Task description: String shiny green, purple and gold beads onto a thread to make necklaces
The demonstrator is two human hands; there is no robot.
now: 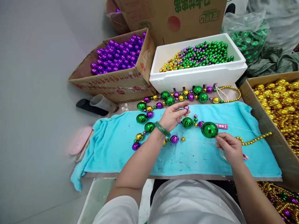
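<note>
My left hand [172, 116], with a green bangle at its wrist, pinches a small light-purple bead [186, 108]. A thin string runs from this bead down to a large green bead [209, 129]. At that big bead's lower right edge, my right hand [230, 147] closes its thumb and fingers on it. The bead string [187, 122] with green, purple and small gold beads passes behind my left hand and lies on the turquoise towel [140, 161]. A pink-handled tool [245, 156] shows partly beside my right hand; its kind is hidden.
Behind the towel stand a carton of purple beads [92, 79] and a white foam box [196, 73] of small mixed beads. A carton of gold beads [268, 116] borders the right side. A finished-looking bead strand [190, 97] lies along the back. A pink case [81, 140] sits left.
</note>
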